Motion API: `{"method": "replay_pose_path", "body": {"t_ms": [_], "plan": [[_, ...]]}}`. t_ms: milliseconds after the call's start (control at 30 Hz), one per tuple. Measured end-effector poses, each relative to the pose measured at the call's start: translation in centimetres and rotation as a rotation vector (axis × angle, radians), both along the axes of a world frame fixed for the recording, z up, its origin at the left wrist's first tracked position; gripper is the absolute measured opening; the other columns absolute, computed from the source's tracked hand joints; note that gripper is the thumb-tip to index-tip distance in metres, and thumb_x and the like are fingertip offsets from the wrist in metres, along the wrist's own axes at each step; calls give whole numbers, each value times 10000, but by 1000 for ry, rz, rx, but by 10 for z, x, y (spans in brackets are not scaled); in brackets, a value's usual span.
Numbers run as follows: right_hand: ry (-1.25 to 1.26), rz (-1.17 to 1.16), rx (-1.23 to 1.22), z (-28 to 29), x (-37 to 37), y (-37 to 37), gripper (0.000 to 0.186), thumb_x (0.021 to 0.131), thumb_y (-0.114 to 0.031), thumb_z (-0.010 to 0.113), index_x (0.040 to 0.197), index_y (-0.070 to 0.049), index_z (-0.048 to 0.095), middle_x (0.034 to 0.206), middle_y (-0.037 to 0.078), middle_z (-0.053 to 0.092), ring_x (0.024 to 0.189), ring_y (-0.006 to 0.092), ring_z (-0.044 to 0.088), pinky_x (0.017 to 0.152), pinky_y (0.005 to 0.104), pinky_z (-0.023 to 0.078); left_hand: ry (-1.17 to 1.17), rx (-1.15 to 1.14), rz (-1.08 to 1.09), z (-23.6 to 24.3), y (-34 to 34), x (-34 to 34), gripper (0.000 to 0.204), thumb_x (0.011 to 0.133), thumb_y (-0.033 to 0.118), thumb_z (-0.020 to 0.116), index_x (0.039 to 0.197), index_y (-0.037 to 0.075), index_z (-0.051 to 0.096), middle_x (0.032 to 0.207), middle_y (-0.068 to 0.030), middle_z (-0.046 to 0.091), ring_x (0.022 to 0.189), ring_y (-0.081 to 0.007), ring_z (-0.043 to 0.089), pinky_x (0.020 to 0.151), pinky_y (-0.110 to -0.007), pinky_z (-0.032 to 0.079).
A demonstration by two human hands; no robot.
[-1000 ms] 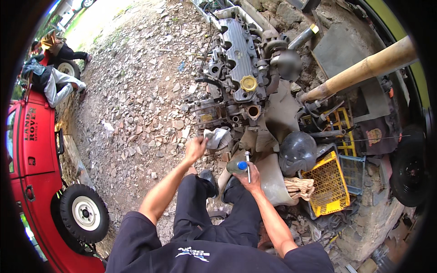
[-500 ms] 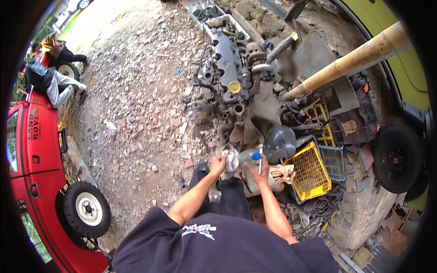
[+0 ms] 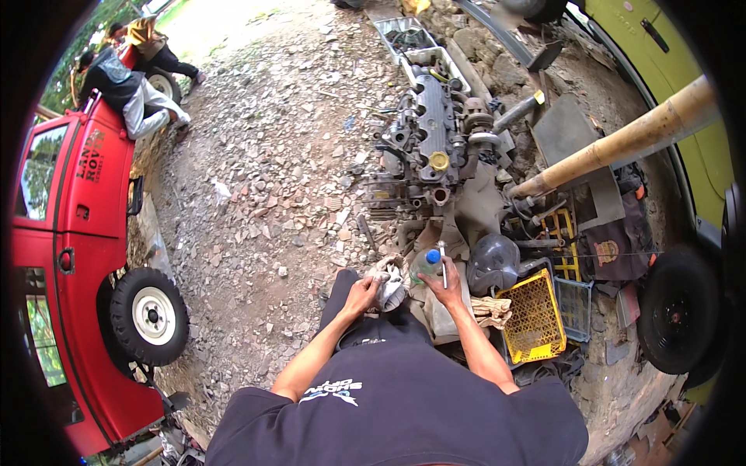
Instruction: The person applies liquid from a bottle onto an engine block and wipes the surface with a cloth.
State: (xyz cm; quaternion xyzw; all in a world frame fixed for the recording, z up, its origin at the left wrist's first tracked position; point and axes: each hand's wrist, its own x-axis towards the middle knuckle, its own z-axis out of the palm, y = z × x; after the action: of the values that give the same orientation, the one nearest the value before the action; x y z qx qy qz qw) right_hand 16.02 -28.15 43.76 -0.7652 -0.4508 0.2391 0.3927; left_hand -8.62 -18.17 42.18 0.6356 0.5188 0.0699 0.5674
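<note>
1 head-worn fisheye, facing down over hands (image 3: 360,297), edges apparently bent

Outdr wkshp, bare eng. (image 3: 434,116), red 4x4 (image 3: 95,252)

You have a clear greenish bottle (image 3: 424,268), its blue cap (image 3: 433,256) on and facing you, a crumpled whitish cloth (image 3: 394,287) just left of the bottle, and a slim silvery tool (image 3: 444,262) just right of it.
</note>
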Motion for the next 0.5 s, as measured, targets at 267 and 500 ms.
{"method": "replay_pose_path", "body": {"t_ms": [267, 500], "plan": [[-74, 186, 135, 11, -75, 103, 671, 668, -395, 864, 1133, -34, 543, 1005, 174, 642, 941, 341, 637, 796, 422, 505, 34, 119, 298, 35, 91, -29, 430, 955, 393, 530, 929, -19, 648, 715, -167, 634, 683, -174, 575, 668, -372, 459], [146, 164, -38, 7, -160, 222, 666, 674, -418, 852, 1133, -43, 548, 1021, 188, 646, 952, 341, 641, 821, 431, 499, -49, 227, 488, -17, 220, -127, 442, 930, 374, 573, 784, -43, 570, 635, -169, 552, 614, -154, 460, 601, -392, 414]]}}
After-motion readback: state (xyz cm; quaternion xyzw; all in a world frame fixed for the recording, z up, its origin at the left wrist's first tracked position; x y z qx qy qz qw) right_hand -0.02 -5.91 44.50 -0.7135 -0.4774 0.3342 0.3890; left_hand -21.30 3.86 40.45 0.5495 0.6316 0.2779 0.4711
